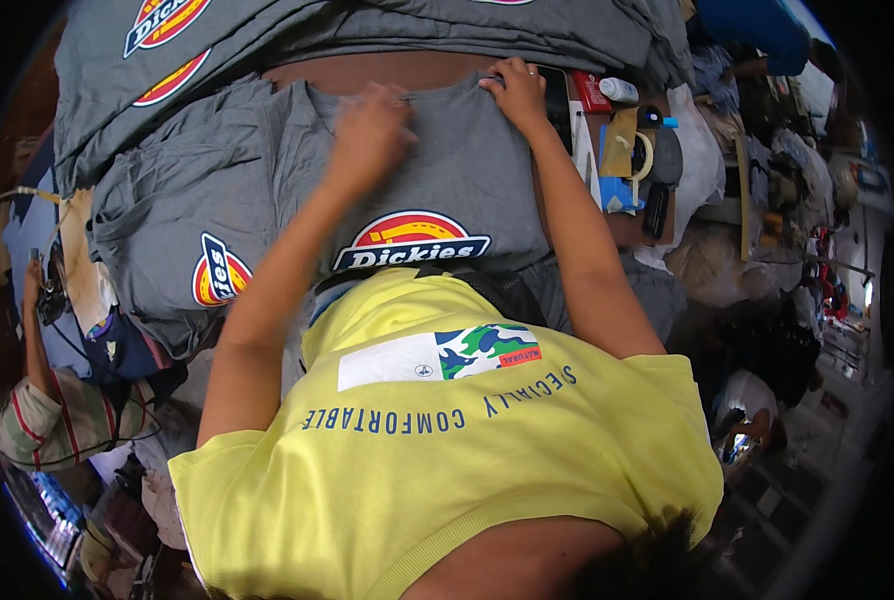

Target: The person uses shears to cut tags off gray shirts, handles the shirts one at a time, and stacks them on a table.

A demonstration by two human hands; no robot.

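Note:
A grey t-shirt with a round red, yellow and blue chest emblem lies flat on the table in front of me, its neck pointing away. My left hand has its fingers closed on the fabric at the neckline. At the far right shoulder corner, my right hand holds the shirt's edge down, fingers curled over it. Both forearms reach out over the shirt from my yellow top.
More grey t-shirts with the same emblem are piled at the left and along the back. Right of the shirt lie a tape roll, a white bottle and a red box. A person in a striped sleeve works at lower left.

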